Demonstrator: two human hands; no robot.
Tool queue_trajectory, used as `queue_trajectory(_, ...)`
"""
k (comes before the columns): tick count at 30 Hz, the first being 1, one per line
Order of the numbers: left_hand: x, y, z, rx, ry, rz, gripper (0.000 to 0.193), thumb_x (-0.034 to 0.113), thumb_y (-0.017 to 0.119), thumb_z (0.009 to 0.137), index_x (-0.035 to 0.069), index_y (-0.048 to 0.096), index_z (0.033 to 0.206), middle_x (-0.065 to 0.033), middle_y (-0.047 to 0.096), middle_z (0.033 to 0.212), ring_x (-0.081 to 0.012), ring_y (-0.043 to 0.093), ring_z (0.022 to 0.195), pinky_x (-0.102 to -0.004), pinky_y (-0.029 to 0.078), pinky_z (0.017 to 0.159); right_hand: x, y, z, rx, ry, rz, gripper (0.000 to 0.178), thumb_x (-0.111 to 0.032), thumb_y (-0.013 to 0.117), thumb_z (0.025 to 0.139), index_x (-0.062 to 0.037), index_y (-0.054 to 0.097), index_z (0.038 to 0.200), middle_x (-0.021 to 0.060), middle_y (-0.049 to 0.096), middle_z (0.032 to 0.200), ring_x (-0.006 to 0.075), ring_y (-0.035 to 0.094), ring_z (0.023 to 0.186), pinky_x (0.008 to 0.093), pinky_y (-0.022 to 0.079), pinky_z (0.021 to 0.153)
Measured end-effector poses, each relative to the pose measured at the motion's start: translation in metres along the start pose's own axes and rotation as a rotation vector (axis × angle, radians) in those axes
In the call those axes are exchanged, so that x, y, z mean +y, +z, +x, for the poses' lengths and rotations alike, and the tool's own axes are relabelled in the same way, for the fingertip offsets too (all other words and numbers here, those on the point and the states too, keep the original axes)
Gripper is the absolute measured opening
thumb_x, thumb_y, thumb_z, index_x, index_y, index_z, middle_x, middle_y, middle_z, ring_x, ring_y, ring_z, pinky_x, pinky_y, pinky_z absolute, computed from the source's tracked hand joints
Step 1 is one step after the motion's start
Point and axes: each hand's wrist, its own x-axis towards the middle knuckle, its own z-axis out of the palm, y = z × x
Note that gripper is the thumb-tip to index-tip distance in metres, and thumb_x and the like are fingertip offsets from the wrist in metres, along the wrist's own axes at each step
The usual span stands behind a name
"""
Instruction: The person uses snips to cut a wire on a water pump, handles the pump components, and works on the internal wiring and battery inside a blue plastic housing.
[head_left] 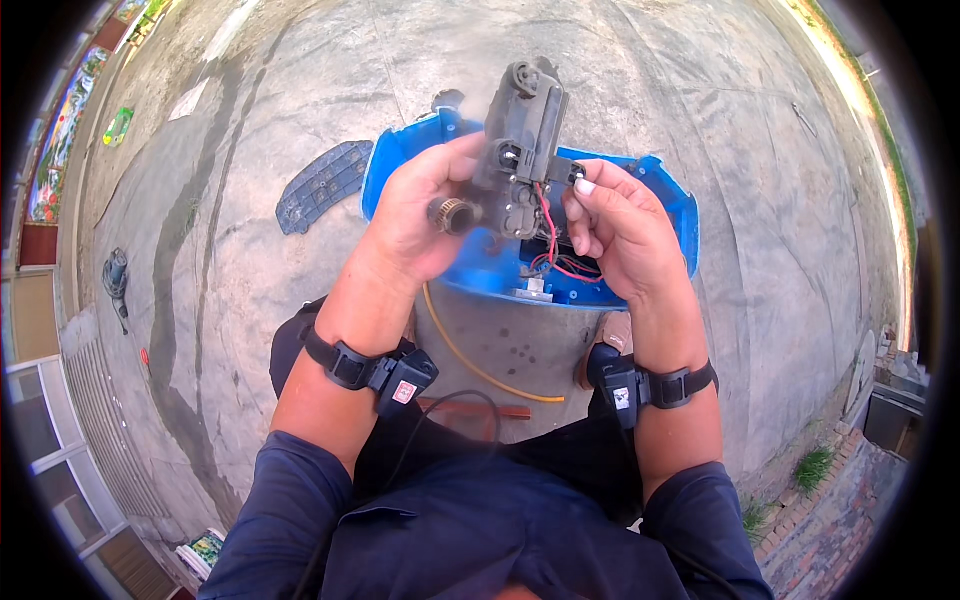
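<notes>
A dark, dusty unit (pixel 530 130), boxy like a small pump, is held up over an open blue plastic housing (pixel 685 215). My left hand (pixel 425 205) is closed round its left side, beside a threaded round fitting (pixel 452 215). With thumb and fingers, my right hand (pixel 625 220) pinches a small black bracket (pixel 568 172) at the unit's right side. Red wires (pixel 552 225) run from the unit down into the housing, where more wires and a small silvery block (pixel 534 290) show. Part of the unit is blurred, and the left fingers behind it are hidden.
A dark ribbed plastic panel (pixel 322 188) lies left of the housing. Below, a yellow hose (pixel 475 365) curves over the ground near a reddish bar (pixel 475 410). A drill-like power tool (pixel 117 285) lies far left. My shoe (pixel 612 340) is close to the housing's near side.
</notes>
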Motion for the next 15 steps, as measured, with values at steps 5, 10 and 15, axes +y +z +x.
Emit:
queue_trajectory(5, -0.0012, -0.0035, 0.0012, 0.008, -0.005, 0.010, 0.043, 0.016, 0.043, 0.087, -0.004, 0.058, 0.123, -0.0136, 0.068, 0.111, -0.0246, 0.067, 0.100, -0.0399, 0.055, 0.089, 0.0004, -0.0003, -0.0003, -0.007, -0.005, 0.000, 0.019, -0.015, 0.062, 0.096, -0.0024, 0.065, 0.109, 0.0007, 0.066, 0.082, 0.0061, 0.056, 0.056, 0.0177, 0.038, 0.049)
queue_trajectory(10, -0.0023, -0.0036, 0.0022, 0.032, -0.004, -0.008, 0.042, 0.015, 0.044, 0.086, -0.004, 0.058, 0.121, -0.0141, 0.068, 0.111, -0.0251, 0.066, 0.101, -0.0407, 0.055, 0.091, 0.0000, -0.0006, -0.0003, -0.018, -0.009, 0.001, 0.019, -0.015, 0.062, 0.096, -0.0023, 0.065, 0.111, 0.0005, 0.066, 0.083, 0.0059, 0.056, 0.056, 0.0175, 0.038, 0.049)
queue_trajectory(15, -0.0017, -0.0044, 0.0019, 0.050, -0.006, -0.012, 0.042, 0.015, 0.045, 0.085, -0.004, 0.059, 0.121, -0.0144, 0.068, 0.111, -0.0247, 0.066, 0.101, -0.0404, 0.054, 0.092, 0.0014, -0.0002, 0.0001, -0.016, -0.008, -0.003, 0.021, -0.016, 0.062, 0.097, -0.0023, 0.065, 0.113, 0.0005, 0.066, 0.084, 0.0057, 0.056, 0.057, 0.0175, 0.038, 0.049)
